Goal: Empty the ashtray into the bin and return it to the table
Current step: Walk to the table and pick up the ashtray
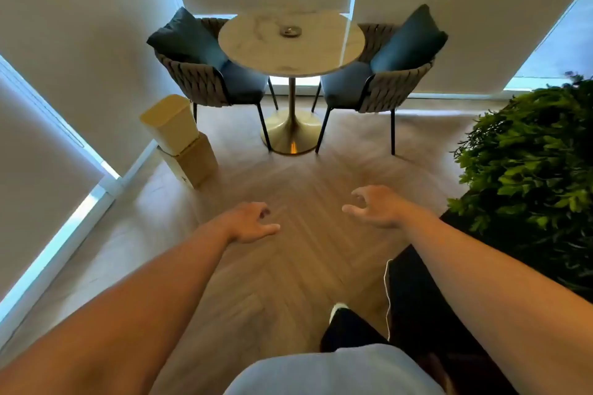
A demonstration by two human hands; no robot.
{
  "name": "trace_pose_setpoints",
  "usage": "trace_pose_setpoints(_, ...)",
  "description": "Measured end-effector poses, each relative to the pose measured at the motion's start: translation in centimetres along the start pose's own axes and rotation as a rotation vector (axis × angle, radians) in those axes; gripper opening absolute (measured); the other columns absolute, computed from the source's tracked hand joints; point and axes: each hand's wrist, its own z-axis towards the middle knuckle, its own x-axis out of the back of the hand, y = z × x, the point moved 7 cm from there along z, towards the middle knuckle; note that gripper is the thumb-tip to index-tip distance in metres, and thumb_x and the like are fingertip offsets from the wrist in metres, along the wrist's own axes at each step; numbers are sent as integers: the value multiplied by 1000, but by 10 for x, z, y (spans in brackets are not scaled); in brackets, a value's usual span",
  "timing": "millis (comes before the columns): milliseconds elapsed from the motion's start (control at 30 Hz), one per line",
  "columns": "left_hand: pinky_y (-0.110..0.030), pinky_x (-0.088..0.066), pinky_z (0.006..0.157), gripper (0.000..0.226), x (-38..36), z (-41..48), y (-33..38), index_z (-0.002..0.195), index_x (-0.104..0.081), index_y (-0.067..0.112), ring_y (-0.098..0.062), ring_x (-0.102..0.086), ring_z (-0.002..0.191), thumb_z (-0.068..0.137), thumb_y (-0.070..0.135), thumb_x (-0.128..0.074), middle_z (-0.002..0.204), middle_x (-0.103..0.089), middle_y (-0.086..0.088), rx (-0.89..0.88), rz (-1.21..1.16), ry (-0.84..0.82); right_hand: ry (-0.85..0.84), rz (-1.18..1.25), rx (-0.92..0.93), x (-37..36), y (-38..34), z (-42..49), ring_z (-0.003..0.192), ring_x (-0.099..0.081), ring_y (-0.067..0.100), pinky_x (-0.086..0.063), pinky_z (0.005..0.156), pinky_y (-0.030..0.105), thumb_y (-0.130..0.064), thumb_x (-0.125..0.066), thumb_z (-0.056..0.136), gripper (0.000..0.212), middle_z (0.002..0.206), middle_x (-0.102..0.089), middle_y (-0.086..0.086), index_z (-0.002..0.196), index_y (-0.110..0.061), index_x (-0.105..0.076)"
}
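Ashtray (pixel 290 31) location noted: on the round marble table (pixel 250 51), slightly back of centre, between two woven chairs. The bin (pixel 179 138) stands on the floor left of the table, against the wall. Both hands are empty and well short of the table: left hand (pixel 248 223) loosely curled, right hand (pixel 373 207) with fingers spread. Judged rigid, probably glass or metal, so moderately heavy and slippery; grip opposite rims and keep it level. Round and flat, opening upward; no long axis discernible.
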Motion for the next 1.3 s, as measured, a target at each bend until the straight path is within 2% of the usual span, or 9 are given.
trace_pose_setpoints(200,-39,-44,104,67,-17,43,-15,140,-44,13,-24,-53,124,89,55,-56,141,-53,-9,45,4,-123,-140,51,-43,-38,10,50,138,-40,26,-38,109,42,-61,-51,90,75,150,-45,8,146,-12,-40)
trace_pose_setpoints(433,-41,-44,106,68,-3,131,-29,141,-44,13,-24,-53,124,89,54,-56,140,-54,-8,99,-2,-199,-246,113,-111,-49,44,140,134,-47,26,-41,108,41,-64,-53,86,78,149,-46,10,145,-14,-41)
trace_pose_setpoints(533,-38,-43,106,66,17,174,-28,141,-43,12,-24,-53,125,90,51,-57,141,-52,-9,128,-22,-206,-271,154,-123,-31,56,185,134,-45,27,-40,108,42,-62,-53,87,77,150,-45,10,146,-14,-40)
trace_pose_setpoints(833,-43,-46,103,66,99,294,-14,139,-46,12,-24,-55,121,88,52,-59,136,-55,-9,135,-92,-180,-299,169,-113,42,70,296,134,-45,29,-41,108,46,-61,-55,87,76,150,-45,11,145,-14,-41)
trace_pose_setpoints(1000,-38,-46,100,65,139,358,-27,138,-46,13,-23,-55,119,88,53,-59,135,-55,-7,128,-77,-200,-305,143,-121,77,75,362,134,-45,27,-42,106,44,-67,-52,84,79,150,-45,8,145,-17,-41)
trace_pose_setpoints(1300,-32,-44,97,63,255,505,-68,139,-46,9,-24,-54,121,90,48,-59,137,-55,-11,38,-56,-154,-259,148,-155,140,55,517,136,-44,24,-40,108,41,-61,-53,89,76,151,-43,7,147,-14,-37)
